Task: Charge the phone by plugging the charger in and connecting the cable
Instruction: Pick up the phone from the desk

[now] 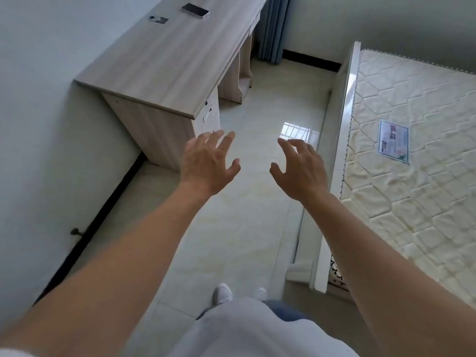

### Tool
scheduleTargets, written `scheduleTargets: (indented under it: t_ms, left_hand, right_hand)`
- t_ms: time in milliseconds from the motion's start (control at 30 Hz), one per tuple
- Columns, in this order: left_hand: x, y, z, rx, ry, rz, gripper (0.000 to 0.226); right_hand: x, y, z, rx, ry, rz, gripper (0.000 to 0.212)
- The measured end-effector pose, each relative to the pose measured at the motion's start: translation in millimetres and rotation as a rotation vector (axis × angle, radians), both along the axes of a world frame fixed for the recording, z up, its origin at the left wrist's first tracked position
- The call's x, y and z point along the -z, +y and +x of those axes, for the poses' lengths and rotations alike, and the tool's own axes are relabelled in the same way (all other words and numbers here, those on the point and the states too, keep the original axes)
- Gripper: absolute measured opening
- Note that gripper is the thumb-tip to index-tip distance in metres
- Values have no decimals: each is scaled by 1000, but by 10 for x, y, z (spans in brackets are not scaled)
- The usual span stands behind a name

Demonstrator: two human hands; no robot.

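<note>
Pale wood-grain desk [164, 60] runs along the left wall, and on its far end lie the phone [195, 10], dark and face up, and just left of it a small grey object [159, 19] that may be the charger; it is too small to be sure. No cable or socket shows anywhere, so the first risk is plain: the search may stall, or the wrong item may be picked up as the plug.

Next right, the left hand [206, 163] hangs in the air over the floor [257, 112] with fingers spread and nothing in it. The right hand [300, 168] is beside it, fingers apart and slightly curled, also empty. Both are well apart from the phone.

The glossy tiles could be slippery on the walk to the desk. The phone sits near the desk's front edge; a careless reach might push it off. Far right, the bed [412, 124] narrows the passage, and a shin could catch its frame.
</note>
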State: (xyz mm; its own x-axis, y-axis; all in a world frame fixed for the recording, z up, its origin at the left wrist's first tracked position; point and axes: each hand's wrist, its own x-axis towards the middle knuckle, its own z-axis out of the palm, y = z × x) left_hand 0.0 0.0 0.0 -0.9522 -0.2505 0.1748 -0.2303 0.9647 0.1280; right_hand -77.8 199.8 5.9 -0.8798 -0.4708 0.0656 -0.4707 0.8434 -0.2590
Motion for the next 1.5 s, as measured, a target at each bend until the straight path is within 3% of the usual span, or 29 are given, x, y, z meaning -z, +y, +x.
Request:
scheduleTargets:
  t_ms: [467, 1000, 1500]
  left_hand:
    - [135, 11, -517, 73, -2, 17, 62]
    - [4, 283, -2996, 76, -13, -13, 61]
    - [142, 156, -4487, 63, -56, 0, 63]
  right_hand:
    - [143, 41, -408, 55, -1, 36, 62]
    - [148, 325, -2786, 84, -15, -10, 61]
    - [319, 178, -4269, 72, -74, -20, 60]
